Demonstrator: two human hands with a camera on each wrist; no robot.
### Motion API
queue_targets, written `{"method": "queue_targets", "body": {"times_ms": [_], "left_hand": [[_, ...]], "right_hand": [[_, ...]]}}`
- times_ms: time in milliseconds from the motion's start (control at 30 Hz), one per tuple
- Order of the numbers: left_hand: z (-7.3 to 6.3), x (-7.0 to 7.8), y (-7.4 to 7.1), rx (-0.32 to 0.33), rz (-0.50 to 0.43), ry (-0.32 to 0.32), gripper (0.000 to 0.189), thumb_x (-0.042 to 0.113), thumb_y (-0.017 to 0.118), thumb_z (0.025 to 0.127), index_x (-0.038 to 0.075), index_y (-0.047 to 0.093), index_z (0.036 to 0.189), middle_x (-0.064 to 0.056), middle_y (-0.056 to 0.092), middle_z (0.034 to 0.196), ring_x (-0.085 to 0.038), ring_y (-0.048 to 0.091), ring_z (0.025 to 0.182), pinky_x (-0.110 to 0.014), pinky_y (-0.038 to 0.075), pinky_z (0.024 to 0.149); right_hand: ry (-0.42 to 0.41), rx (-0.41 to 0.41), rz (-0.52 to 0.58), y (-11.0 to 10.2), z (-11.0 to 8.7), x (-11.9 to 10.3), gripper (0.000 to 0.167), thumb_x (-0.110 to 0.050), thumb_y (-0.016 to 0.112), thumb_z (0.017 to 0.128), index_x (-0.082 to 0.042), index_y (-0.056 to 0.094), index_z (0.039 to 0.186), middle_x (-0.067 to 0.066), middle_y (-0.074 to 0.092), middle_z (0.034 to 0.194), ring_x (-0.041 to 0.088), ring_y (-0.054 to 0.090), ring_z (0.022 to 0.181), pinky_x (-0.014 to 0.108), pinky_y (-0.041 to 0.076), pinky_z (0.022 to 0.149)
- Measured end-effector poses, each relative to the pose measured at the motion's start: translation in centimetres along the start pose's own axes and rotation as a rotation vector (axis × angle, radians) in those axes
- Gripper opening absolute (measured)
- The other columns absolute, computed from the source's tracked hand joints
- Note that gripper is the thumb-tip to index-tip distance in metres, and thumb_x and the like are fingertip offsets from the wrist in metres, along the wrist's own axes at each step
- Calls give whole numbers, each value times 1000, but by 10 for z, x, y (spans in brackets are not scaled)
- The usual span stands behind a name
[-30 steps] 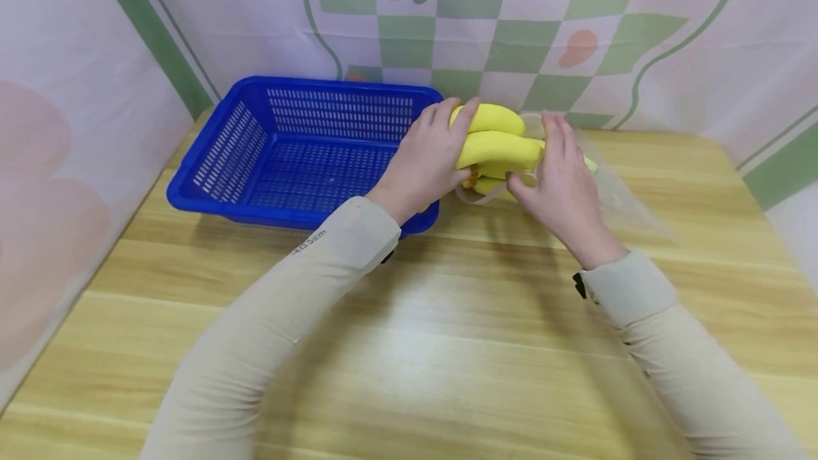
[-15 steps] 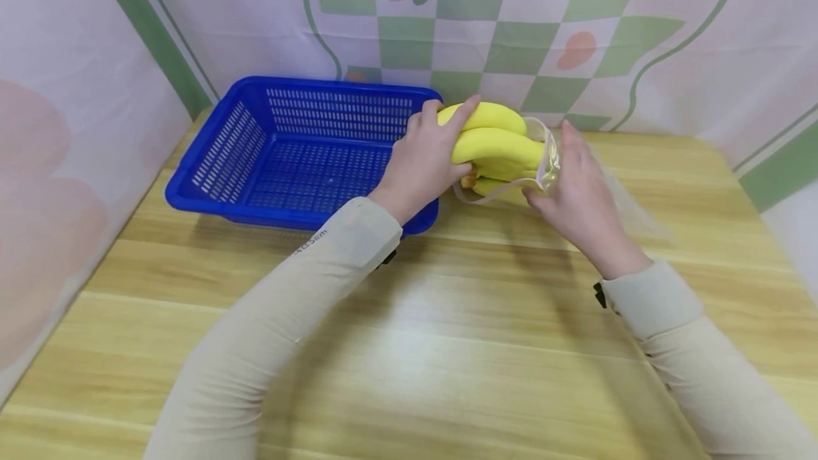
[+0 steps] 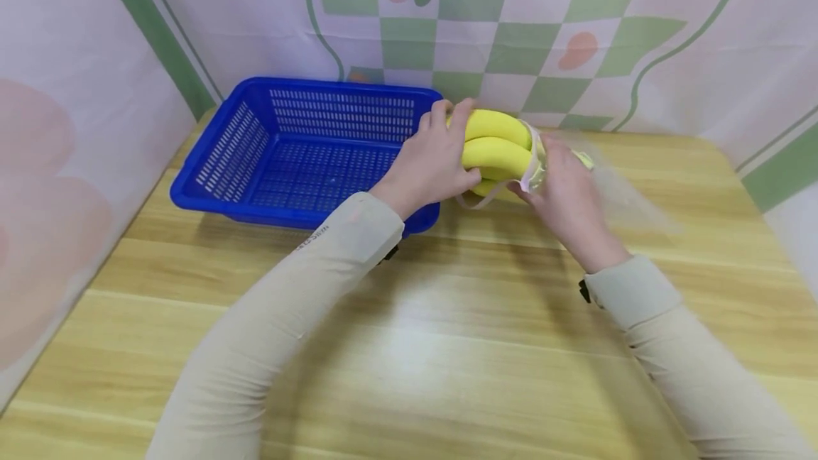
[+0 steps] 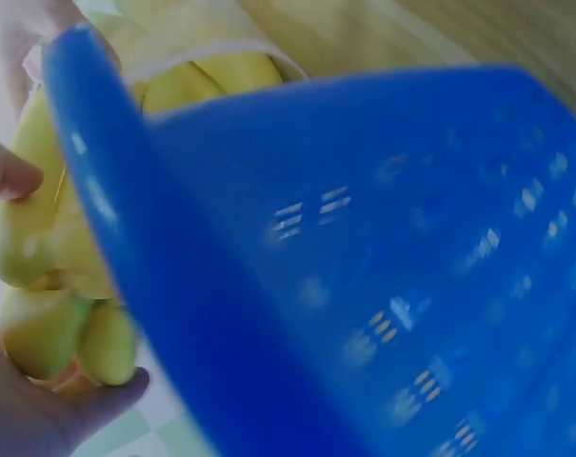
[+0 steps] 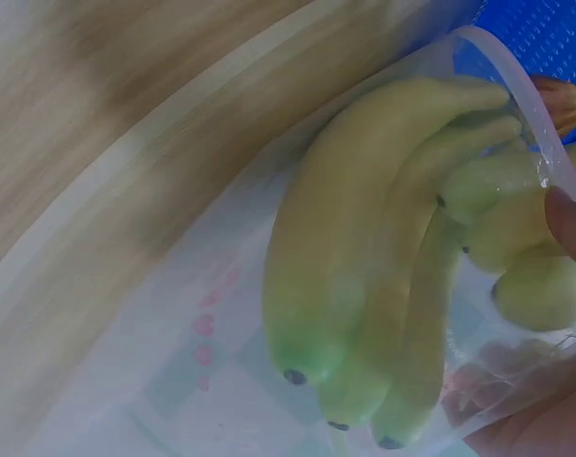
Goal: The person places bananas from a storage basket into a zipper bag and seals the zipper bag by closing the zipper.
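Note:
A bunch of yellow bananas (image 3: 498, 155) lies right of the blue basket, its tips inside a clear plastic bag (image 5: 173, 381) with a pale pinkish rim. My left hand (image 3: 424, 162) grips the stem end, fingers over the top and thumb below; the left wrist view shows its fingertip (image 4: 16, 176) pressed on a banana (image 4: 40, 143). My right hand (image 3: 569, 197) pinches the bag's rim at the middle of the bunch. In the right wrist view, several bananas (image 5: 335, 219) with greenish, dark-ended tips show through the film, and the thumb (image 5: 571, 224) lies on the rim.
The blue plastic basket (image 3: 339, 85) with slotted sides stands left of the bananas, close to my left wrist. Under everything is a wood-grain table (image 3: 415, 346). A patterned cloth (image 3: 524, 41) in green, white and pink hangs behind the table.
My right hand shifted right, then came back left with the bag's rim, which now sits further along the bananas. My left hand keeps its grip, with the bunch moved slightly.

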State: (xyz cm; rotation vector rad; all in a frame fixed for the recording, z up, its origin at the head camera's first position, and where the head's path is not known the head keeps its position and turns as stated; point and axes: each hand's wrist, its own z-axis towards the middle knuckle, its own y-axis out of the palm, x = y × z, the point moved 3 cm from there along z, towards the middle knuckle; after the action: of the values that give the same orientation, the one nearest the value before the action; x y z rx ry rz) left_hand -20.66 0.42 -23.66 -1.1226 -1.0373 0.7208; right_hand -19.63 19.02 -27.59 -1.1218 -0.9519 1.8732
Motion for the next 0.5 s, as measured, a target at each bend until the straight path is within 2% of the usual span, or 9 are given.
{"method": "queue_targets", "body": {"times_ms": [100, 200, 333, 500], "left_hand": [[0, 0, 3, 11, -142, -28, 73, 46, 63, 87, 20, 26, 145, -12, 32, 139, -22, 44, 117, -31, 53, 89], [-1, 2, 7, 22, -241, -25, 70, 46, 66, 86, 21, 33, 143, -10, 36, 135, -20, 44, 115, -30, 52, 91], [1, 8, 14, 22, -261, -2, 72, 40, 67, 85, 17, 34, 144, -10, 39, 134, -21, 44, 116, -29, 50, 92], [3, 13, 17, -1, -233, 10, 75, 34, 64, 84, 12, 29, 146, -11, 38, 135, -23, 42, 120, -30, 48, 96]], "right_hand": [[-13, 10, -10, 1, 0, -2, 70, -12, 77, 79, 7, 40, 135, 30, 54, 124, 46, 51, 113, 56, 40, 100], [-11, 13, -15, 3, 1, -4, 68, -14, 77, 80, 7, 41, 135, 29, 55, 123, 46, 52, 112, 56, 40, 100], [17, 10, -7, 5, 0, -4, 67, -16, 75, 82, 5, 41, 136, 29, 56, 120, 46, 52, 110, 57, 41, 97], [40, 17, -4, 7, -3, 0, 69, -18, 73, 84, 6, 38, 139, 31, 54, 123, 47, 51, 113, 57, 40, 99]]}}
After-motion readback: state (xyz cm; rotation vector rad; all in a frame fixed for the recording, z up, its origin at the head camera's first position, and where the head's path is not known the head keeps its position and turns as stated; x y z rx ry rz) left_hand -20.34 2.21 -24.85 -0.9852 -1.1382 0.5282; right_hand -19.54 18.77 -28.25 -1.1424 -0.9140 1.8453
